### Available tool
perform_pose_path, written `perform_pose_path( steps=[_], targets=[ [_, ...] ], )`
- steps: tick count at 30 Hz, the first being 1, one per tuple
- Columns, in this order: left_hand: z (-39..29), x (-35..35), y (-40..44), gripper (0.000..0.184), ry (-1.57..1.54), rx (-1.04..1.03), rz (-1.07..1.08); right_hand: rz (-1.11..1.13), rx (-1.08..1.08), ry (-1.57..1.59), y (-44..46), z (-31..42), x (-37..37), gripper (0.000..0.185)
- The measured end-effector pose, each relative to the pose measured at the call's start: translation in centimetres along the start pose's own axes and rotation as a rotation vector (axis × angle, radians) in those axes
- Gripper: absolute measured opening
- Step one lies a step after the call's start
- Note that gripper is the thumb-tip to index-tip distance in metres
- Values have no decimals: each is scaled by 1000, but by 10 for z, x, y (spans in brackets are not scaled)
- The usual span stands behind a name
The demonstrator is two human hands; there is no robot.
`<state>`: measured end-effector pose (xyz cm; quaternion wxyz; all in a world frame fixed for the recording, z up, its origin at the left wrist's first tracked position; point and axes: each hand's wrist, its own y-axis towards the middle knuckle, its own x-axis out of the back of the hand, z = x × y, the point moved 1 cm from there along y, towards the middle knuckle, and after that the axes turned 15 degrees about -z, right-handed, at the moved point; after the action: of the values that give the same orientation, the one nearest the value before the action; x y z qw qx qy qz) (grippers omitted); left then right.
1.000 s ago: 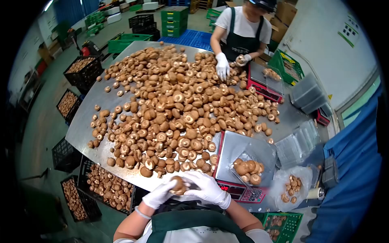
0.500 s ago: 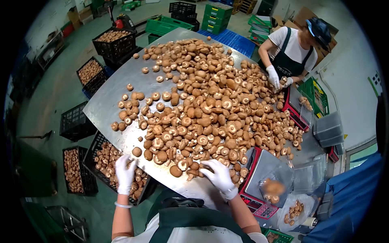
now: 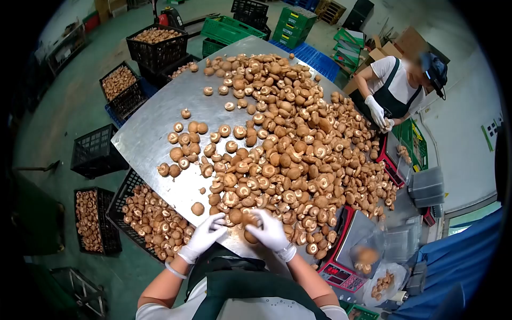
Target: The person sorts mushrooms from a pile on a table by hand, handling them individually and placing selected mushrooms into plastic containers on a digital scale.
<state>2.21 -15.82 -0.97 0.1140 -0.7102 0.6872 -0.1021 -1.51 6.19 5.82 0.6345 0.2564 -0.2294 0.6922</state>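
Brown shiitake mushrooms (image 3: 290, 144) lie heaped across the metal table (image 3: 152, 122). My left hand (image 3: 205, 234), in a white glove, is at the table's near edge with fingers apart and nothing visible between them. To its right, my gloved right hand (image 3: 271, 230) has thumb and fingers around a mushroom (image 3: 249, 219), slightly blurred. Another mushroom (image 3: 234, 215) sits between the two hands, close to the left fingertips. Below my left forearm's side of the table, a black crate (image 3: 120, 210) holds many mushrooms.
A red scale (image 3: 341, 266) carries a tray of mushrooms on the right, beside a plastic bag (image 3: 386, 282) of mushrooms and stacked clear trays (image 3: 402, 242). Across the table a co-worker (image 3: 394, 88) handles something by a second scale (image 3: 392, 160). More crates (image 3: 96, 152) stand left.
My left hand has moved from above the black crate rightward to the table edge. My right hand has come slightly left and closed around a mushroom. The view has shifted a little.
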Motion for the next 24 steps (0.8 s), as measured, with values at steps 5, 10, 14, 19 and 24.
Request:
perform_pose_path(
  steps=[5, 10, 14, 19, 24],
  targets=[
    [-1, 16, -10, 40, -651, 334, 329, -124, 399, -134, 31, 22, -35, 46],
    [3, 50, -6, 27, -523, 285, 6, -129, 514, -648, 72, -6, -71, 64],
    [-16, 117, -9, 26, -517, 174, -359, -216, 391, -323, 69, 7, -56, 53],
    [27, 188, 1, 42, 549, -219, -905, 133, 358, 134, 60, 52, -67, 68],
    [-16, 132, 6, 46, 642, -502, -870, 48, 557, -445, 37, 2, -60, 65]
  ],
)
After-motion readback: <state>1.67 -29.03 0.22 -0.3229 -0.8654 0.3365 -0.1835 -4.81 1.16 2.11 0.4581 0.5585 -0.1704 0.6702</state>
